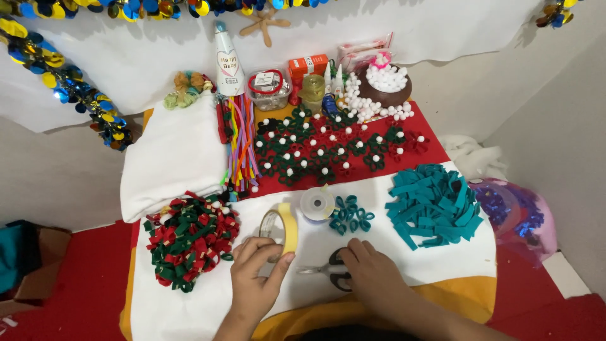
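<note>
Now | left hand (pixel 252 275) fingers grip yellow tape roll (pixel 280 229) | right hand (pixel 372 273) covers scissors (pixel 328 270)

A: What sort of place?
B: Home craft corner. Low table (pixel 480 265) with felt strips (pixel 435 205), pipe cleaners (pixel 240 142), white pom-poms (pixel 386 79), glue bottles (pixel 339 81).
A: More?
B: Sequin garland (pixel 69 88) on wall.

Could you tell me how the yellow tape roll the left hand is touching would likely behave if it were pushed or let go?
The yellow tape roll stands on edge under the left hand, so it would probably roll or topple. Its open ring suggests it's light.
</note>
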